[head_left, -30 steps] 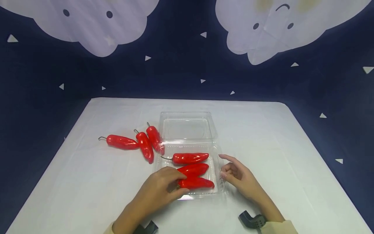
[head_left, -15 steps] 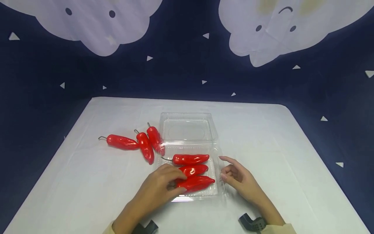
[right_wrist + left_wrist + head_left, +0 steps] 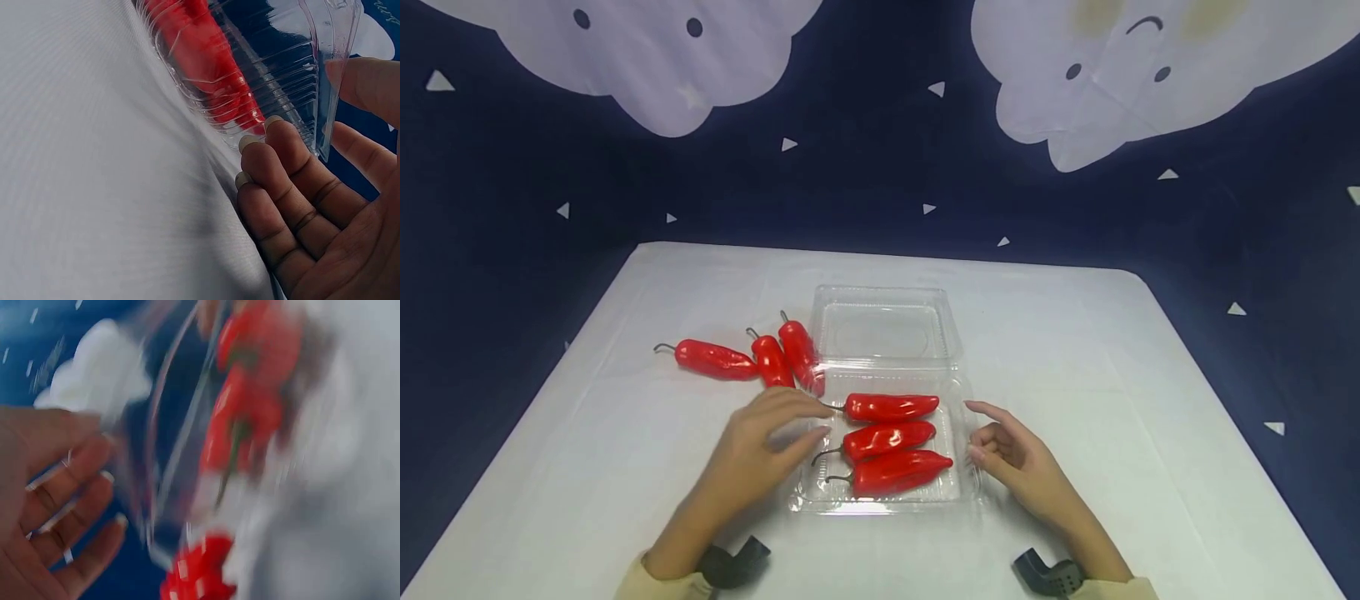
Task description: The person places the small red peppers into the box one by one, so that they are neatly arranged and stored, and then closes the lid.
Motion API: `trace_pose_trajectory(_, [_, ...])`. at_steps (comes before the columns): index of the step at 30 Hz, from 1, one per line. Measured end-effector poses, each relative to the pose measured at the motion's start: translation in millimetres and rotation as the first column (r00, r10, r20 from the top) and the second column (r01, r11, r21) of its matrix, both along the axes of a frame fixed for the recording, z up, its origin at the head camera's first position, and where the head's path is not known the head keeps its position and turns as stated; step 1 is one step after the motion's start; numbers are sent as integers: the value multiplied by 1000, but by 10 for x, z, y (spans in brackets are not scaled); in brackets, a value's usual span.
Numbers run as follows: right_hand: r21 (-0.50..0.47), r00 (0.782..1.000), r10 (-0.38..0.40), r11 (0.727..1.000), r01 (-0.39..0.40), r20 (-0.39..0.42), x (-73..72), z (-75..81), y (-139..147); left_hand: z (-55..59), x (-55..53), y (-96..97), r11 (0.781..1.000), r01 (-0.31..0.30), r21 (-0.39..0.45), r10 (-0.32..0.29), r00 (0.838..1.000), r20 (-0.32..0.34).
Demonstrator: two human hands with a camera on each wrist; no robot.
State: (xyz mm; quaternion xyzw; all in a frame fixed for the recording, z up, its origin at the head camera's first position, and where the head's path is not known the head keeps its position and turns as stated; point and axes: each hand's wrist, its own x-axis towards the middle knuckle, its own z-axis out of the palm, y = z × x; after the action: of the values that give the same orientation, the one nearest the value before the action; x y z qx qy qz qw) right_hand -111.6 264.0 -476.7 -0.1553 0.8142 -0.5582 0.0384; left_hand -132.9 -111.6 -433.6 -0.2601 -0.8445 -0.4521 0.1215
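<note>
Three red chili peppers (image 3: 895, 472) lie side by side in the base of a clear plastic clamshell container (image 3: 958, 492), stems to the left. My left hand (image 3: 760, 446) hovers at the container's left side with thumb and fingers apart, holding nothing. It partly covers the lower end of one loose red chili pepper (image 3: 771, 360); two more, a left pepper (image 3: 715, 360) and a right pepper (image 3: 800, 350), lie beside it. My right hand (image 3: 1018, 458) stays at the container's right wall, its loosely bent fingertips (image 3: 256, 150) by the clear plastic.
The container's lid (image 3: 883, 327) lies folded back, away from me. A white cloth covers the table (image 3: 1060, 350). Behind it hangs a dark blue backdrop (image 3: 865, 175) with clouds and small triangles. The left wrist view is blurred.
My left hand has let go of the nearest chili pepper in the container and moved left, uncovering the stems. That pepper has turned slightly. My right hand has stayed in place.
</note>
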Motion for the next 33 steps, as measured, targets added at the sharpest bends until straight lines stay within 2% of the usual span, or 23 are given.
trace_pose_trajectory(3, [-3,1000,0,1000,0,-3,7,26,10,-51,-153,-350,991,-93,99,82,991,106])
trace_pose_trajectory(5, [-3,1000,3,1000,-3,-10,6,38,12,-95,-217,-578,973,-185,140,159,971,179])
trace_pose_trajectory(7, [-4,1000,10,1000,-10,-10,2,46,8,-134,-243,-773,954,-258,153,223,951,215])
trace_pose_trajectory(10, [-5,1000,20,1000,-20,-14,-2,49,5,-170,-269,-973,936,-315,157,276,934,228])
trace_pose_trajectory(17, [-7,1000,-2,1000,2,-8,26,32,18,-174,-366,-1116,929,-338,148,298,923,242])
trace_pose_trajectory(27, [-13,1000,3,1000,-3,-2,26,26,-5,-82,-478,-1328,918,-385,92,349,897,270])
trace_pose_trajectory(33, [-3,1000,0,1000,0,2,11,14,-8,-64,-569,-1449,914,-406,2,388,875,290])
